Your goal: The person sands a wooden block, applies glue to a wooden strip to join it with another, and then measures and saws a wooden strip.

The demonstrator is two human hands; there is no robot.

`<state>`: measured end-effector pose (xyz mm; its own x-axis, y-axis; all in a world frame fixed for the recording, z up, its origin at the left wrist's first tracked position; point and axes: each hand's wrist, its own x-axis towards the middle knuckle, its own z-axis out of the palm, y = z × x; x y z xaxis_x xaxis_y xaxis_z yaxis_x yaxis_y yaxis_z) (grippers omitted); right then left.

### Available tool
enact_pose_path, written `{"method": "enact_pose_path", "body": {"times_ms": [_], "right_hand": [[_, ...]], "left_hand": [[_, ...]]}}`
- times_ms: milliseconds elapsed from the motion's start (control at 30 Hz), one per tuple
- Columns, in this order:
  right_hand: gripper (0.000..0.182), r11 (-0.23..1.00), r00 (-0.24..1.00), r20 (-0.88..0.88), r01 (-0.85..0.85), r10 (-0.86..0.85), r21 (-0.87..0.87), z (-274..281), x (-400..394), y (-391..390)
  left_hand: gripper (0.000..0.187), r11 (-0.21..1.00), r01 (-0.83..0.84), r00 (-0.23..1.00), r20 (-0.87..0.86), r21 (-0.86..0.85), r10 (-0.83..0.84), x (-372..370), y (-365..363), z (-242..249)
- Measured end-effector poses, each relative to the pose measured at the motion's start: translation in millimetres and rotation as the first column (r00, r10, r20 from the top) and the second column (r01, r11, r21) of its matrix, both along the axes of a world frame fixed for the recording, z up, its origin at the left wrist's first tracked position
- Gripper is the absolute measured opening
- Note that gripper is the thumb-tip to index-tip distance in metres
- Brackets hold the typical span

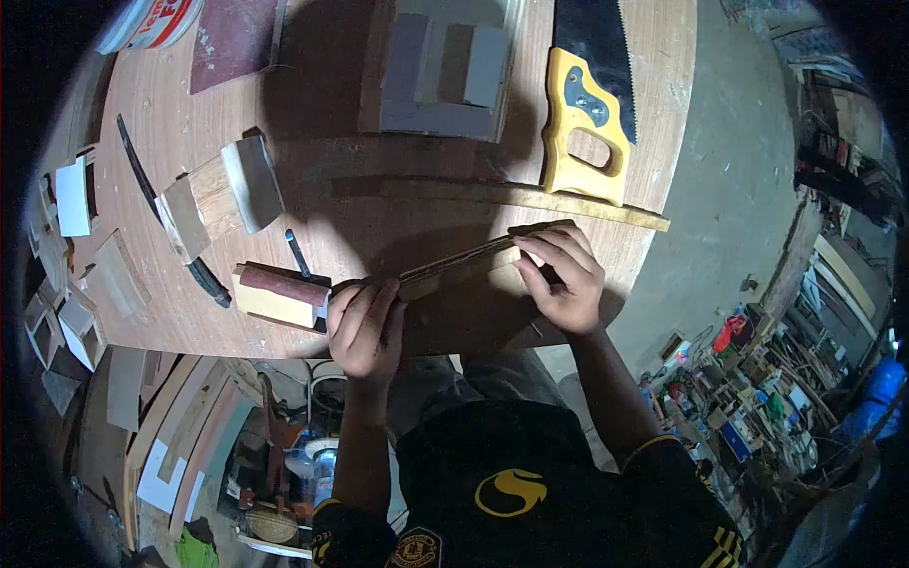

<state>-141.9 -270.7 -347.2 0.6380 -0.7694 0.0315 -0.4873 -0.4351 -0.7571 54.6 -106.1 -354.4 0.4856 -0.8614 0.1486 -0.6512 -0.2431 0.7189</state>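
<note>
Between my two hands is a thin, layered wooden piece (456,269), held edge-on above the front of the table. My left hand (365,327) grips its left end with fingers curled over it. At the other end, my right hand (565,276) pinches it between thumb and fingers. A pale block with dark red sandpaper on it (279,296) lies just left of my left hand. Close by is a dark pen with a blue end (297,254). A long wooden strip (568,201) lies beyond my right hand.
A yellow-handled handsaw (559,118) lies at the right of the table (312,161). A board with grey pieces (440,114) is at the back. Leftward are wooden blocks (253,182), a long dark tool (137,161), a dark red sheet (232,47) and a tub (156,24).
</note>
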Motion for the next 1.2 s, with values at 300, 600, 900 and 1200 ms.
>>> {"method": "enact_pose_path", "body": {"times_ms": [300, 600, 900, 1200], "right_hand": [[0.029, 0.999, 1.000, -0.009, -0.012, 0.012, -0.041, -1.9, 0.4, 0.3], [0.028, 0.999, 0.999, -0.022, -0.035, 0.034, -0.029, -0.9, -0.6, -0.1], [0.028, 0.999, 0.999, -0.010, -0.040, 0.040, -0.035, -2.1, 0.3, -0.9], [0.028, 0.998, 0.998, -0.028, -0.052, 0.051, -0.033, 0.6, 0.4, -1.6]], "left_hand": [[0.031, 0.999, -0.011, 1.000, -0.003, -0.033, 0.010, 0.1, 0.2, -2.7], [0.031, 1.000, -0.007, 1.000, 0.017, -0.027, 0.008, -0.9, 2.3, -5.9], [0.030, 1.000, -0.023, 0.999, 0.021, -0.004, 0.024, -2.8, 2.5, -6.3], [0.032, 1.000, -0.014, 0.999, 0.033, 0.013, 0.014, -2.7, 1.6, -3.7]]}}
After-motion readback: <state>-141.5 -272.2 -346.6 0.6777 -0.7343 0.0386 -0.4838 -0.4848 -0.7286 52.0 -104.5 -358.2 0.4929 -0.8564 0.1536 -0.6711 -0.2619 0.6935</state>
